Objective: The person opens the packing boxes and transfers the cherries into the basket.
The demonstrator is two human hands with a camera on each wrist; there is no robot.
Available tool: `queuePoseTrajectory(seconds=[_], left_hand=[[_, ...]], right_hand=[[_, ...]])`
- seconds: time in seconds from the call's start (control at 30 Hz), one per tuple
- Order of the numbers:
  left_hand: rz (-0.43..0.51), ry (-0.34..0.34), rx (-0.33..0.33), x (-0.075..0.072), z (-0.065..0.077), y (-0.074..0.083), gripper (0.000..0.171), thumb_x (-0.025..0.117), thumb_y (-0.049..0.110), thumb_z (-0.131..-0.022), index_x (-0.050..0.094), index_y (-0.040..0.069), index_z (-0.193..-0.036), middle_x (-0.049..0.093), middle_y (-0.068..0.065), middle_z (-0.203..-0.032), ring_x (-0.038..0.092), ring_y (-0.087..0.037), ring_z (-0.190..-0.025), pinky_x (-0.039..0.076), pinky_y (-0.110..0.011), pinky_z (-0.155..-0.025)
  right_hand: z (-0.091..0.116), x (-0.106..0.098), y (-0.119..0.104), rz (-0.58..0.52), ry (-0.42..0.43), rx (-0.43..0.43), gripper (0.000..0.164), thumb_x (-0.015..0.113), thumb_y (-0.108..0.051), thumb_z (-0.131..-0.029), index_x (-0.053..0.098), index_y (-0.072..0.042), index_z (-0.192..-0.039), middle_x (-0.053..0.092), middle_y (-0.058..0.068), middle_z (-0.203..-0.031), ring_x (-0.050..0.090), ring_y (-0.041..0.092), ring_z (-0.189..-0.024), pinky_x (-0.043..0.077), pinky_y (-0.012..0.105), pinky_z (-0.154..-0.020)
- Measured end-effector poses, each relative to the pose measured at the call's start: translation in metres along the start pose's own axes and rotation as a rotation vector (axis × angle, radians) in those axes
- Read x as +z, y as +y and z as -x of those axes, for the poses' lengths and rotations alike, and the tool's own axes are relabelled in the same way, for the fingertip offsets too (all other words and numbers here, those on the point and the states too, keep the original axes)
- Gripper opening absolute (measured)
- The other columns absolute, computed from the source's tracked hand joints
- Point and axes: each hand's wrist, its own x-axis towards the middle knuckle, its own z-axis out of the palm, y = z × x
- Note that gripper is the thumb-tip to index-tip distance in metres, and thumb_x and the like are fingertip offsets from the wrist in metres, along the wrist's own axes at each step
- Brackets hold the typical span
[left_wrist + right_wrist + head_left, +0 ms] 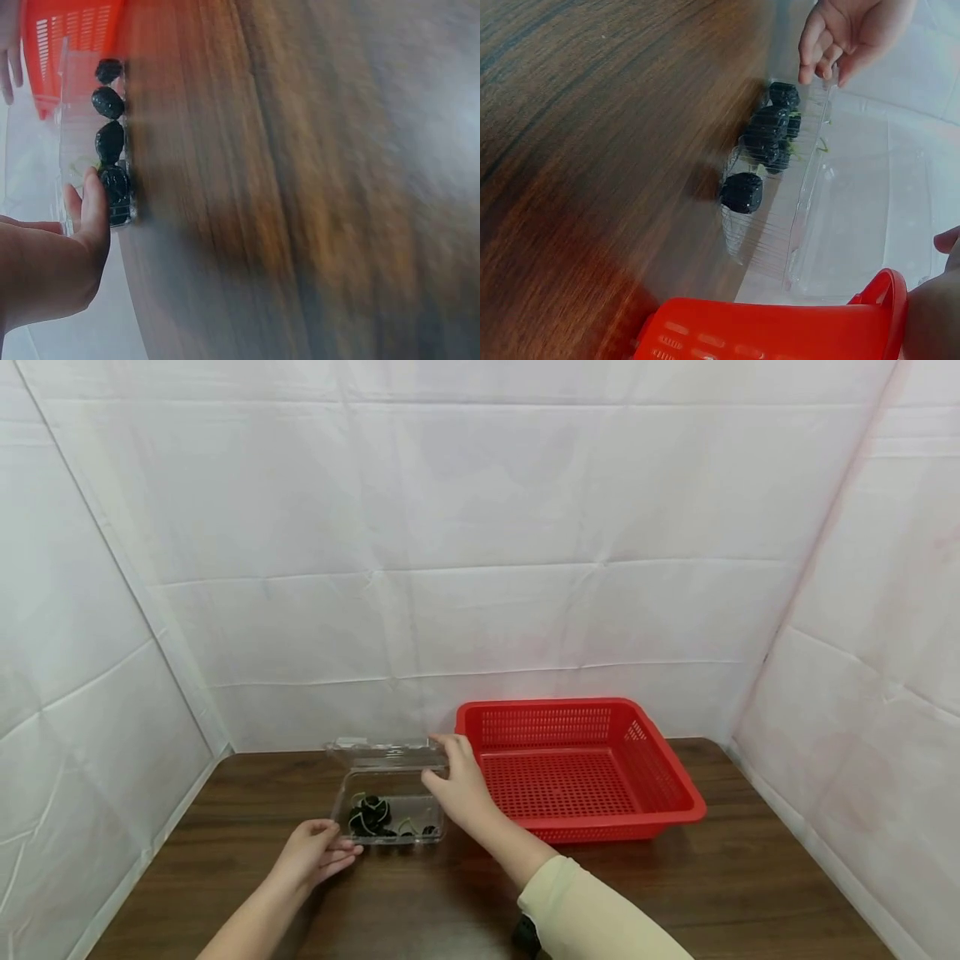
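A clear plastic clamshell box (390,842) sits on the wooden table with its lid (382,753) raised at the back. Inside lie several dark, glossy, rounded pieces (369,815) with thin green strands; the right wrist view shows these dark pieces (767,131) bunched towards one end, with a single one apart. My left hand (313,853) holds the box's near left corner, thumb near the rim and fingers lower along the wall. With thumb and fingers spread around it, my right hand (463,783) grips the right edge of the raised lid.
Just right of the box stands a red perforated plastic basket (577,831), its rim near my right forearm. A dark object (527,935) lies by the table's front, partly hidden by my right sleeve (592,906). White sheeting (480,527) encloses the table's back and sides.
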Motion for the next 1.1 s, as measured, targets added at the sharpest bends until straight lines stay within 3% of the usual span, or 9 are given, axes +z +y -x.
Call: queuePoseTrajectory(seconds=[0.13,0.4,0.7,0.8,0.93,1.1], left_hand=[[0.017,0.008,0.005,0.005,-0.005,0.0,0.037,0.034,0.001,-0.104,0.021,-0.017,-0.133,0.063,-0.011,-0.075,0.07,-0.023,-0.075,0.058,-0.038,-0.075],[0.019,0.015,0.034,0.014,-0.013,-0.001,0.042,0.034,0.002,-0.102,0.018,-0.019,-0.136,0.063,-0.011,-0.074,0.07,-0.021,-0.071,0.058,-0.035,-0.07],[-0.263,0.124,0.126,0.013,-0.018,0.002,0.034,0.039,0.009,-0.098,0.041,-0.017,-0.12,0.065,-0.014,-0.074,0.066,-0.019,-0.061,0.057,-0.033,-0.06],[-0.353,0.137,0.148,0.01,-0.024,0.002,0.03,0.041,0.014,-0.101,0.052,-0.013,-0.104,0.064,-0.01,-0.07,0.065,-0.019,-0.062,0.056,-0.035,-0.063],[-0.45,0.139,0.18,0.007,-0.032,-0.001,0.038,0.042,0.022,-0.102,0.057,-0.003,-0.078,0.062,-0.005,-0.064,0.064,-0.02,-0.063,0.054,-0.036,-0.063],[-0.547,0.154,0.231,0.003,-0.042,-0.004,0.044,0.045,0.027,-0.102,0.058,0.003,-0.067,0.06,-0.002,-0.062,0.062,-0.018,-0.063,0.051,-0.033,-0.06]], right_hand=[[-0.003,0.0,0.003,0.006,0.002,0.028,0.053,0.059,-0.015,-0.089,0.047,-0.011,-0.141,0.039,0.008,-0.136,0.048,0.024,-0.113,0.044,0.041,-0.087],[-0.005,-0.004,0.005,-0.016,-0.014,0.057,0.059,0.057,-0.015,-0.089,0.041,-0.009,-0.146,0.037,0.009,-0.139,0.046,0.026,-0.118,0.043,0.043,-0.09],[-0.005,-0.005,0.006,0.0,0.003,0.046,0.062,0.057,-0.014,-0.089,0.037,-0.008,-0.148,0.036,0.011,-0.144,0.042,0.027,-0.128,0.041,0.047,-0.1],[-0.005,-0.005,0.006,-0.002,0.007,0.048,0.064,0.056,-0.014,-0.089,0.036,-0.006,-0.149,0.036,0.011,-0.145,0.042,0.027,-0.128,0.041,0.047,-0.1],[-0.005,-0.004,0.006,0.003,0.009,0.058,0.065,0.056,-0.015,-0.088,0.034,-0.006,-0.149,0.036,0.009,-0.145,0.043,0.024,-0.125,0.041,0.046,-0.099],[-0.004,-0.003,0.007,0.003,0.005,0.06,0.066,0.055,-0.014,-0.088,0.033,-0.006,-0.149,0.036,0.009,-0.145,0.043,0.024,-0.123,0.042,0.044,-0.097]])
